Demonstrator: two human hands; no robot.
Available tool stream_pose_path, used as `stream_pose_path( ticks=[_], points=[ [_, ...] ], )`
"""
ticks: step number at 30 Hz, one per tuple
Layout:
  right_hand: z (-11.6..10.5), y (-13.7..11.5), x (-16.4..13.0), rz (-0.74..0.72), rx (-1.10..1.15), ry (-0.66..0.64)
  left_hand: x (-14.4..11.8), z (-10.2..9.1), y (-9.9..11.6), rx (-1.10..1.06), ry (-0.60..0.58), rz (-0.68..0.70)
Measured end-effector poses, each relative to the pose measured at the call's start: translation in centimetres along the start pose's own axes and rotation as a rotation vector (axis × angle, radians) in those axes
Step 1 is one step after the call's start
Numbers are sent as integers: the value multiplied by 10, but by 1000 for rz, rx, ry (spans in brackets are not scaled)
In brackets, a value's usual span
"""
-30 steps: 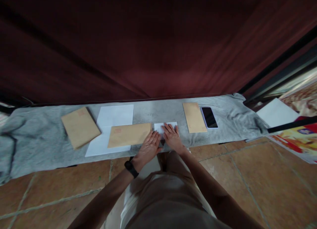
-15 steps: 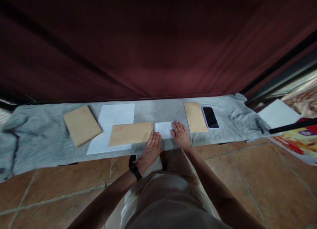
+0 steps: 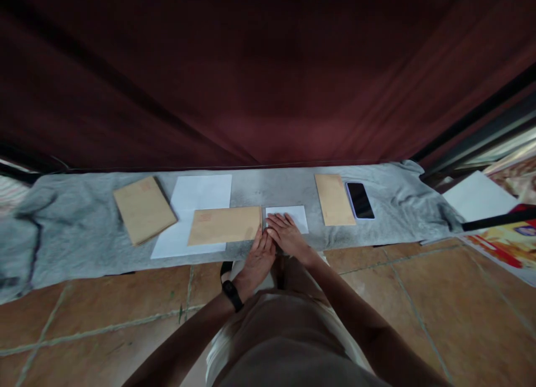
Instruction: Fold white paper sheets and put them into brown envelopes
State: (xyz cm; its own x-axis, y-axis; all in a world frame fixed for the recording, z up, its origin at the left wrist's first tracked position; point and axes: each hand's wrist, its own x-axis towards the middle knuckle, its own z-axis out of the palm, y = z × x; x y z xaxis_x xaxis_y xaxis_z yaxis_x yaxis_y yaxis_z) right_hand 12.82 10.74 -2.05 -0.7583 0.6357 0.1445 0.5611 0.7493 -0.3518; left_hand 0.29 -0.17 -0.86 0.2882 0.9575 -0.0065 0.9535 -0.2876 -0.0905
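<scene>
Two hands flat, open | left hand and right hand press small white folded paper on grey cloth, just right of long brown envelope | risk: uneven pressing may give a crooked fold.

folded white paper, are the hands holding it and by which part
Not gripped: the right hand lies flat on the folded white paper, pressing its near left part; the left hand rests beside it.
</scene>
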Motion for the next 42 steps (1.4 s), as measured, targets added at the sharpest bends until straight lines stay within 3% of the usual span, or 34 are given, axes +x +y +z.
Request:
stream_pose_path(
  ticks=[14, 19, 31, 37, 42],
  points=[
    [4, 14, 19, 61, -33, 22, 0, 11, 8, -120, 15, -72],
    [0, 17, 3, 99, -40, 34, 0, 8, 8, -106, 23, -72],
    [-10, 59, -54, 311, -124, 184, -1, 10, 7, -78, 28, -68],
    [-10, 55, -64, 330, -88, 241, -5, 1, 3, -147, 92, -55],
    [-9, 35, -55, 265, 45, 257, -12, -6, -22, -214, 209, -108]
  ],
)
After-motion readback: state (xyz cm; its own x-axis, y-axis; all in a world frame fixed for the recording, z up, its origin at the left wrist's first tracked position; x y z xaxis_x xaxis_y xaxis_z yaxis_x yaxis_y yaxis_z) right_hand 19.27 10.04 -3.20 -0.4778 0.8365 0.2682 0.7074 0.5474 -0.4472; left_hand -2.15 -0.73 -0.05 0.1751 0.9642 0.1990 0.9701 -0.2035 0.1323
